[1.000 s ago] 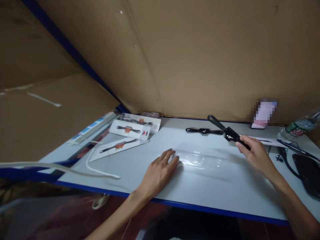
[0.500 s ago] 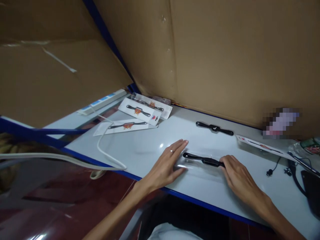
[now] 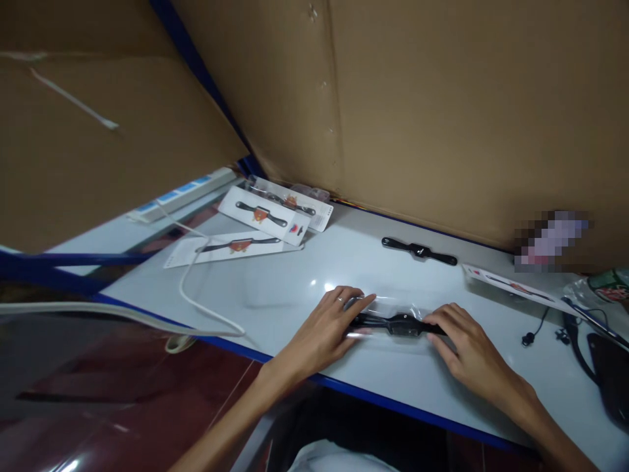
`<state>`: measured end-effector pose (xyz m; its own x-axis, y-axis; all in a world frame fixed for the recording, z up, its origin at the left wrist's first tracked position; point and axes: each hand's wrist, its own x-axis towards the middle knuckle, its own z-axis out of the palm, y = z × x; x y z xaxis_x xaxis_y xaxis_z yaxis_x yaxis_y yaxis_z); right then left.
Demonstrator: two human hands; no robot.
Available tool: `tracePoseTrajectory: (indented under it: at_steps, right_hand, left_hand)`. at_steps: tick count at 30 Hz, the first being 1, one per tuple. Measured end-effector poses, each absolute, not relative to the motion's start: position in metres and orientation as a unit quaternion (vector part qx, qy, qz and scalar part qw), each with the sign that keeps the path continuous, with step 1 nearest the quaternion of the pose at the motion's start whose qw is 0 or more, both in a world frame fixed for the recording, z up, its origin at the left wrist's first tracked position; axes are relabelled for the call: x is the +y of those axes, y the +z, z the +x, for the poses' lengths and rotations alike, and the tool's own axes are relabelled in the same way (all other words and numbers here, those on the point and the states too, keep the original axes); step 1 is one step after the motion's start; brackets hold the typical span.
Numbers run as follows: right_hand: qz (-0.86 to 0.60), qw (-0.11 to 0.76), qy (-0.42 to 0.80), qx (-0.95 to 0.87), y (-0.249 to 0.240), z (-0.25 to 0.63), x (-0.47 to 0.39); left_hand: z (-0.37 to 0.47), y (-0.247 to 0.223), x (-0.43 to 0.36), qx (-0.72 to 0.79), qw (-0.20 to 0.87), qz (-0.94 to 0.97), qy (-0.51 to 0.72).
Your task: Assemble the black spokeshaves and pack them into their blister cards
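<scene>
A black spokeshave (image 3: pixel 404 325) lies in a clear plastic blister shell (image 3: pixel 388 305) near the table's front edge. My left hand (image 3: pixel 330 322) is closed around the left end of the shell, with the spokeshave's left handle under its fingers. At the other end, my right hand (image 3: pixel 462 341) grips the right handle between thumb and fingers. Beyond them a second black spokeshave (image 3: pixel 419 251) rests loose on the tabletop. A printed white card (image 3: pixel 515 287) lies to its right, over what looks like clear plastic.
Several printed spokeshave packs (image 3: pixel 263 213) lie at the back left, beside a white power strip (image 3: pixel 181 193). A white cable (image 3: pixel 184 288) loops over the left table edge. Cardboard walls (image 3: pixel 442 118) stand behind. Dark cords and a black flat object (image 3: pixel 609 373) are at the right.
The spokeshave has been lowered into the clear shell, its black body now lying level. My left hand has moved from the shell's side to close over its left end.
</scene>
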<state>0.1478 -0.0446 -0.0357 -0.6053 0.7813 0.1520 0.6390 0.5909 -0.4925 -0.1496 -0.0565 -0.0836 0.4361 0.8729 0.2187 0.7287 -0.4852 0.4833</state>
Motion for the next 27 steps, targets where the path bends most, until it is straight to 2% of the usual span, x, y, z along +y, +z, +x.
tracePoseTrajectory:
  at_steps: [7,12,20,26,27]
  right_hand:
    - [-0.442,0.301,0.105,-0.839,-0.031,0.161,-0.035]
    - [-0.499,0.346,0.043,-0.793,-0.028,0.180,-0.018]
    - [-0.660,0.470,-0.081,-0.580,-0.012,0.258,0.008]
    - [-0.677,0.472,-0.055,-0.562,-0.028,0.288,0.015]
    - [-0.687,0.436,-0.073,-0.577,-0.035,0.291,0.019]
  left_hand:
    - [-0.149,-0.085,-0.060,0.485,0.131,0.831,0.239]
    - [-0.153,-0.081,-0.065,0.453,0.126,0.846,0.252]
    - [-0.157,-0.086,-0.065,0.428,0.119,0.853,0.273]
    - [-0.158,-0.075,-0.072,0.475,0.106,0.791,0.372]
    - [-0.162,-0.072,-0.070,0.484,0.099,0.784,0.377]
